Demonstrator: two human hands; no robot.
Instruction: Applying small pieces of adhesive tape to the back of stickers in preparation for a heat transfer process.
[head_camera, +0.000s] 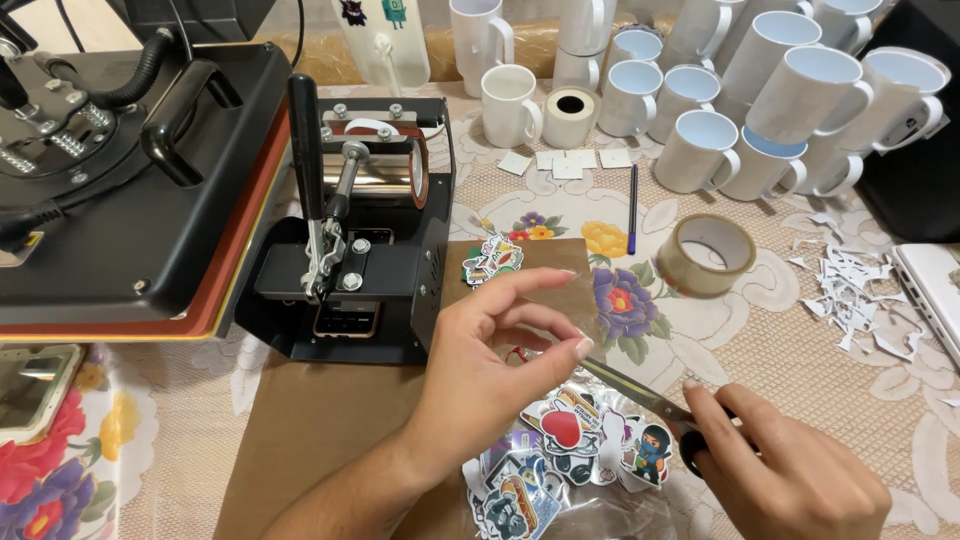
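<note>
My left hand (480, 350) is raised over the brown paper sheet (320, 420), thumb and forefinger pinching a small see-through piece of film (562, 308). My right hand (790, 470) at the lower right grips scissors (630, 387); their blades point up-left and reach the film just under my left fingertips. Beneath both hands lies a clear bag with several colourful cartoon stickers (570, 450). One more sticker (492, 258) rests on the brown paper beside the black mug press (370, 230).
A big black heat press (130, 180) fills the left. Many white mugs (700, 100) crowd the back right. A brown tape roll (705, 255), white roll (571, 115), pen (632, 205), paper scraps (850, 290) and a white laptop edge (935, 290) lie on the floral cloth.
</note>
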